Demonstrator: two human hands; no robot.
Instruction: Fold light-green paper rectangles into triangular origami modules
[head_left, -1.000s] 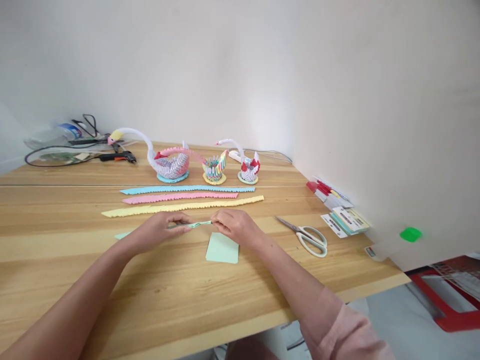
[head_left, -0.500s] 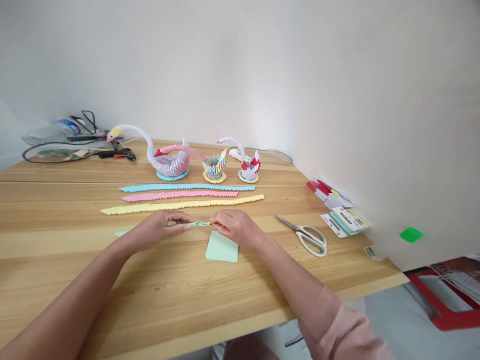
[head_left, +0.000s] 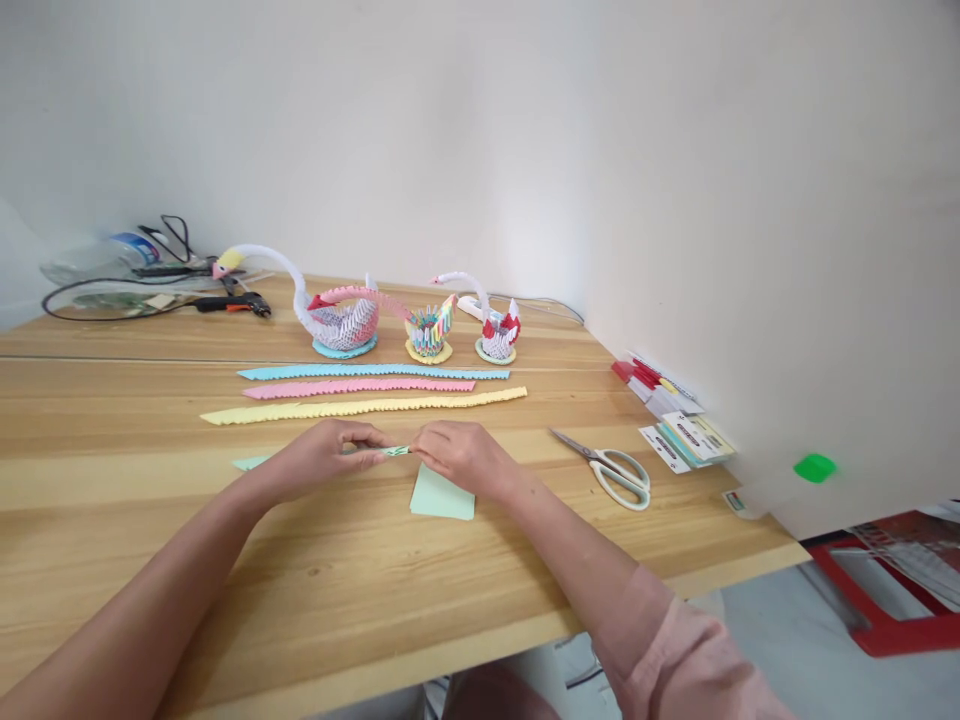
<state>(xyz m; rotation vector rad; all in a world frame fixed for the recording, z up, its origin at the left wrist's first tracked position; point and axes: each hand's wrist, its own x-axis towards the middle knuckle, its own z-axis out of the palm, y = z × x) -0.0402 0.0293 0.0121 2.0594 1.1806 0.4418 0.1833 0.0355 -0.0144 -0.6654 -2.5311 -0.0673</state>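
Observation:
A green folded-paper strip (head_left: 396, 451) runs between my hands above the wooden table (head_left: 315, 600). My left hand (head_left: 330, 460) pinches it, and its far end shows beyond my wrist on the left. My right hand (head_left: 461, 455) has its fingers closed on the strip's right end. Partly under my right hand lies a stack of pale green square paper (head_left: 442, 494). Behind my hands lie a yellow strip (head_left: 360, 408), a pink strip (head_left: 360, 388) and a blue strip (head_left: 375, 372), side by side.
White-handled scissors (head_left: 619, 475) lie to the right, near packets of paper (head_left: 694, 440). Folded-paper swans (head_left: 341, 325) stand at the back. A glue gun (head_left: 232, 303) with its cable and a plastic bottle (head_left: 97, 260) are at the back left.
My right hand has moved slightly left, closer to my left hand, and less of the green strip shows between them. The view has shifted slightly.

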